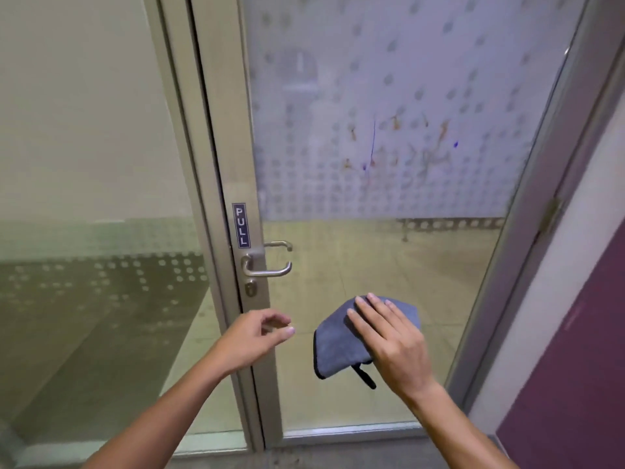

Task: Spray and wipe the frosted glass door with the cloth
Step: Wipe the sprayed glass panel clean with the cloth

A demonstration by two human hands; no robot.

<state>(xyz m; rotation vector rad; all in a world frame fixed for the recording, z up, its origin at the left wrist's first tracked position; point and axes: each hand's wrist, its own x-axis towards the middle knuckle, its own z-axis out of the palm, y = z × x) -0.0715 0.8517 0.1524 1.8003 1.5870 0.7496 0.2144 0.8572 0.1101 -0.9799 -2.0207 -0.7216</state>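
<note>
The wiping step was in hand. The right hand [392, 343] pressed a folded grey cloth [341, 343] flat against the clear lower part of the frosted glass door [389, 96], its fingers [372, 313] straight and laid close together on the fabric; whether the thumb hooked the cloth's edge could not be told. A dark loop or tag hung from the cloth's bottom edge. The left hand [257, 336] hovered beside the door's frame, below the handle [270, 267], holding nothing, its fingers loosely curled with thumb and forefinger nearly meeting.

No spray bottle was in view, so the spraying looked either done or set aside. The marks sat well above the cloth, on the dotted frosted band: several orange-brown smears [443, 130], one thin blue line [373, 143] and two small blue dots. The next move probably called for carrying the cloth up to that band and rubbing firmly over the smears.

Counted: one cloth, one door, two lever handles, one keyhole [250, 289], one "PULL" sticker [241, 225], one hinge [551, 211] at the right edge.
</note>
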